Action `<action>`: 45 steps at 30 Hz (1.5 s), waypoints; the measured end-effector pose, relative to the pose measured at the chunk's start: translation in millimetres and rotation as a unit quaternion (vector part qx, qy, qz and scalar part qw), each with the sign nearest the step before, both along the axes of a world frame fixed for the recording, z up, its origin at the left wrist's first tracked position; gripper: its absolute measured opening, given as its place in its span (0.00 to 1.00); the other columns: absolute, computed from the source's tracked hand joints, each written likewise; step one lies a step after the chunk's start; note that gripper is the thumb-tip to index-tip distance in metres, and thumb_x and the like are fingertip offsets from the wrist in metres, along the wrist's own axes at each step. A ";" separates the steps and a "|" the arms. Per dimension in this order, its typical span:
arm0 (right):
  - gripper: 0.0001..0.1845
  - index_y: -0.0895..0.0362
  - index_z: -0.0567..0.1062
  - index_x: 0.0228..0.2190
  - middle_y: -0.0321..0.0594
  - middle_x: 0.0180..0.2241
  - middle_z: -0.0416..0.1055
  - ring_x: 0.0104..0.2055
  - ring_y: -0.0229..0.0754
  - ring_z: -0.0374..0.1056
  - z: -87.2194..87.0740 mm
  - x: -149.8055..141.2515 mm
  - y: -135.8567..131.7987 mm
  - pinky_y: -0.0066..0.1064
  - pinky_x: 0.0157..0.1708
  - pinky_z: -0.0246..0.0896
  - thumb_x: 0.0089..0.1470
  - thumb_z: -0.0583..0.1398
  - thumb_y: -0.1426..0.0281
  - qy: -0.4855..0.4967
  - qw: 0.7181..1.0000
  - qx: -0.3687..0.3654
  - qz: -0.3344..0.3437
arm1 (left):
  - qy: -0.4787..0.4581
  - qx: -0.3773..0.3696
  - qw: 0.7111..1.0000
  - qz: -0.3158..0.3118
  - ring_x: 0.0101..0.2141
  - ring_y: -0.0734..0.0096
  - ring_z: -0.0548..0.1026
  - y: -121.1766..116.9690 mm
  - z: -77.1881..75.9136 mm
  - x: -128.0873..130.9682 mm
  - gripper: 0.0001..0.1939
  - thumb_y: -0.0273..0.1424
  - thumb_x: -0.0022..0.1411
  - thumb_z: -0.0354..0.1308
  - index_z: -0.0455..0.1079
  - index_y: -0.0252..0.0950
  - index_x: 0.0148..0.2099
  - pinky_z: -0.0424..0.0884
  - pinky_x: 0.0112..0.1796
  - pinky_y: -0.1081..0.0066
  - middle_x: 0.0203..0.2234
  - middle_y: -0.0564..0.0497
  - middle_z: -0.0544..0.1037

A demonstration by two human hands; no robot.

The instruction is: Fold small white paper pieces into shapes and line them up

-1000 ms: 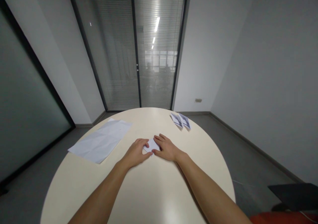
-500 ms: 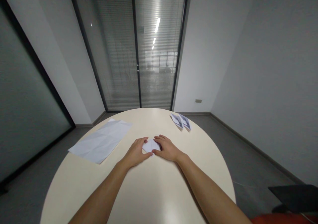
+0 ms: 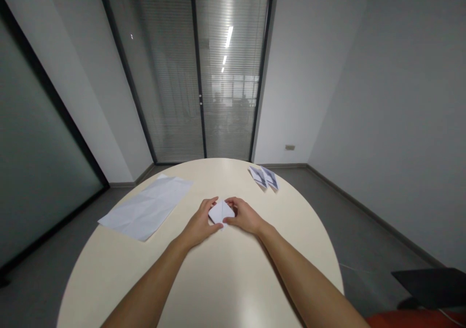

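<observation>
Between my hands, near the middle of the round table, is a small folded piece of white paper (image 3: 220,212) with a crease down its centre. My left hand (image 3: 200,224) curves around its left side, the thumb at the near corner and the fingers at the far left edge. On the opposite side my right hand (image 3: 246,216) grips the paper, thumb on top and fingers curled behind the far right edge. The undersides of the paper and some fingertips are hidden.
A large creased white sheet (image 3: 147,209) lies on the left of the cream table (image 3: 214,279). Two folded paper pieces (image 3: 264,178) with dark printed parts lie near the far right rim. Beyond the table stand a glass partition with blinds (image 3: 171,100) and a dark object (image 3: 429,287) at lower right.
My fingers have moved from lying over the paper to curling around its far edges. More of the folded paper's top now shows, and its far edge looks slightly raised.
</observation>
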State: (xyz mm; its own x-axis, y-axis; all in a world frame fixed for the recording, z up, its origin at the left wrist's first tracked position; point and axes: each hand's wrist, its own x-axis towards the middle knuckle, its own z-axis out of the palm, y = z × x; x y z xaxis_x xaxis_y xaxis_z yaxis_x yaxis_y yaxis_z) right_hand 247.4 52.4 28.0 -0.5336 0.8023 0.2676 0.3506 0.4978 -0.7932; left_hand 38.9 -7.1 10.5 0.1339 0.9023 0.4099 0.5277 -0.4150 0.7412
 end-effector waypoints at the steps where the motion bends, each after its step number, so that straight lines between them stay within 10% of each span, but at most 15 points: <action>1: 0.32 0.58 0.72 0.50 0.43 0.44 0.75 0.43 0.44 0.71 0.3 0.2 -0.2 0.35 0.44 0.65 0.42 0.72 0.74 0.006 1.000 0.003 -0.004 | 0.003 0.009 1.000 0.003 0.56 0.58 0.71 0.6 0.3 1.4 0.40 0.27 0.53 0.67 0.59 0.43 0.66 0.67 0.58 0.57 0.57 0.44 0.68; 16: 0.12 0.53 0.74 0.48 0.42 0.41 0.77 0.43 0.45 0.72 15.6 -0.1 -7.2 0.37 0.48 0.61 0.64 0.60 0.68 -0.026 0.968 0.248 -0.019 | 0.068 0.124 0.984 0.104 0.43 0.64 0.80 -3.7 19.2 6.9 0.11 0.35 0.70 0.54 0.74 0.41 0.50 0.74 0.46 0.67 0.43 0.49 0.83; 45: 0.09 0.53 0.74 0.42 0.42 0.38 0.74 0.43 0.44 0.69 19.7 -1.0 -10.1 0.35 0.45 0.63 0.67 0.55 0.64 -0.002 0.978 0.204 -0.039 | 0.045 0.122 0.984 0.120 0.44 0.63 0.77 -5.7 28.7 9.7 0.12 0.37 0.71 0.50 0.74 0.41 0.44 0.72 0.47 0.66 0.41 0.49 0.80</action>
State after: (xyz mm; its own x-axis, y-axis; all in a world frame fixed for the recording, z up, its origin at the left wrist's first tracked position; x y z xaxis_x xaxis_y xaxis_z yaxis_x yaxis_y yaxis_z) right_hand 246.4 42.4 47.7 -0.4777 0.6672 0.5715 0.4026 0.7445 -0.5326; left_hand 48.6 -12.7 39.2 -0.0255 0.7887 0.6143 0.6911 -0.4300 0.5808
